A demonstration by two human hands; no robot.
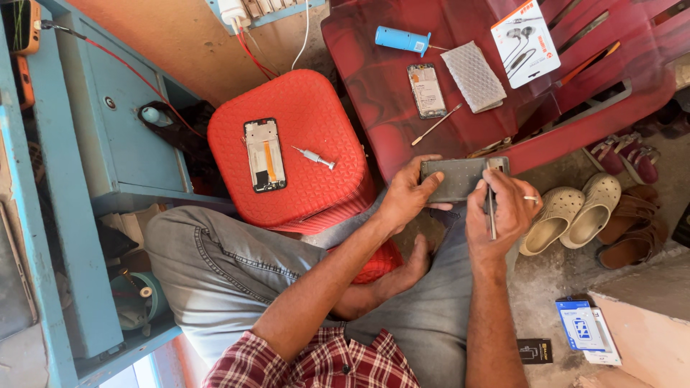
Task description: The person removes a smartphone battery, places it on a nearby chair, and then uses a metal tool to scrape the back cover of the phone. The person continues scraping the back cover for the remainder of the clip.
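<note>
Gripping one grey phone (460, 178) in left hand (410, 194), right hand (503, 212) pinching one tweezers (491, 215)

Centre right of frame: left hand (406, 195) grips the left end of a grey phone panel (460, 178), held level. Right hand (503, 210) presses a thin metal tool (491, 212) against the panel's right end. Centre left: red plastic stool (302, 108) bearing a phone frame (264, 154) and a syringe (314, 156).

Red stool (316, 108) bears phone frame (264, 155), syringe (314, 156).
</note>
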